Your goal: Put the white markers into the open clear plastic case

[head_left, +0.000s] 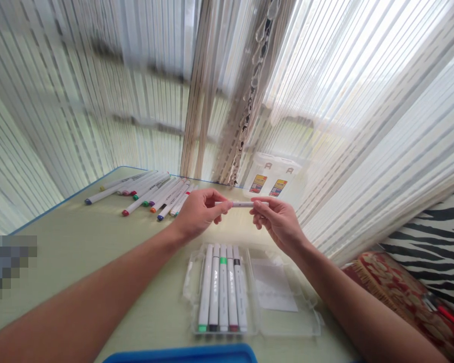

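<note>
- Left grip, bare hand: thumb and fingers clamped on the left end of a slim white marker with a thin pinkish band.
- Right grip, bare hand: thumb and fingers clamped on the right end of that same marker.
- Marker sits between both grips, roughly level, middle section exposed; label print too small to read.
- Below the grips, toward the wearer: clear plastic hinged case, lying open on the pale green worktop with a blue edge.
- Case's left half: five white markers side by side, lengthwise; green, black and red ends visible, plus a green and a black band near the far ends. Right half: white rectangular card.
- Left of left grip: loose pile of white markers with coloured ends, blue, red, green, purple and orange among them; nearest ones just beside the hand.
- Behind right grip: clear plastic package with two yellow-and-blue labels.
- Beyond both grips: pale striped string curtain.
- Well below left grip: blue plastic rim, mostly out of frame.
</note>
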`<act>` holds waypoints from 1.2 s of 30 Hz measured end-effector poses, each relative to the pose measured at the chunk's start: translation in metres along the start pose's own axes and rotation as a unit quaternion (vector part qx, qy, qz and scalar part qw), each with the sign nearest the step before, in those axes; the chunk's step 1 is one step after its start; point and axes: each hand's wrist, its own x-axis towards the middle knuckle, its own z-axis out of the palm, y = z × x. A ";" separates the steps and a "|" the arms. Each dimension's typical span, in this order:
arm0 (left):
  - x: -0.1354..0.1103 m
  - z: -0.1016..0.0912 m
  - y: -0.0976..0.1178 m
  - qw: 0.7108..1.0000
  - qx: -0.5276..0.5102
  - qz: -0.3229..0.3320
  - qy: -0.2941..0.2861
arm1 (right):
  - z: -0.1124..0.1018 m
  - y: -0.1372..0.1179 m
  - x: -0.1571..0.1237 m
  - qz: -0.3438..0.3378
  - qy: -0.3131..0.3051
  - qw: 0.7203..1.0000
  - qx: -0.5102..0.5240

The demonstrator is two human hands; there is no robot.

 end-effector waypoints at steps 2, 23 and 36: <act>0.000 0.000 -0.001 1.000 0.023 0.000 -0.011 | 0.001 0.001 -0.001 -0.011 -0.010 1.000 -0.020; 0.000 0.005 -0.004 0.998 0.030 0.017 -0.046 | 0.003 0.000 -0.006 -0.049 -0.012 0.997 -0.050; 0.005 0.002 -0.006 0.997 -0.070 0.004 -0.007 | 0.004 -0.006 -0.005 -0.026 -0.041 0.998 0.039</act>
